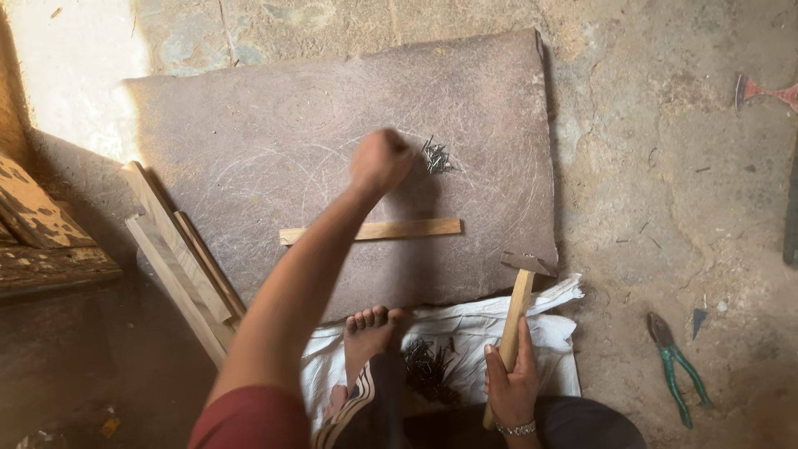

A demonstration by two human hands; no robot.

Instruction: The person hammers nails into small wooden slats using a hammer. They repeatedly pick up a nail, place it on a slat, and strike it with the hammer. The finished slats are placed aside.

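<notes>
Head view, looking down on a concrete floor [665, 166]. Far left of both hands: dark weathered wooden planks [41, 241]. Next, pale wooden strips [179, 258] lie stacked at a slant against the left edge of a large grey board [274, 125] that lies flat on the floor.

Left hand [380, 160]: extended over the middle of the board, arm reaching forward from the lower left. Fingers curled together into a closed fist; whether anything is pinched inside cannot be told. Just right of the knuckles lies a small heap of dark nails [435, 156], close to the fist but apart from it. Below the fist, toward the person, a single thin wooden slat [370, 230] lies flat across the board, partly crossed by the forearm.

Below the slat, a bare foot [368, 333] rests at the near edge of the board on a white sack [549, 320]. A second cluster of dark nails [428, 366] lies on the sack, just left of the right-hand fingers.

Right hand [513, 378]: fingers wrapped tight around the lower wooden handle of a hammer [519, 291]. Handle points up and away from the fingers; the metal head sits at the lower right corner of the board. A bracelet is on the wrist.

Well right of the right hand: green-handled pliers [677, 366] on the floor.
</notes>
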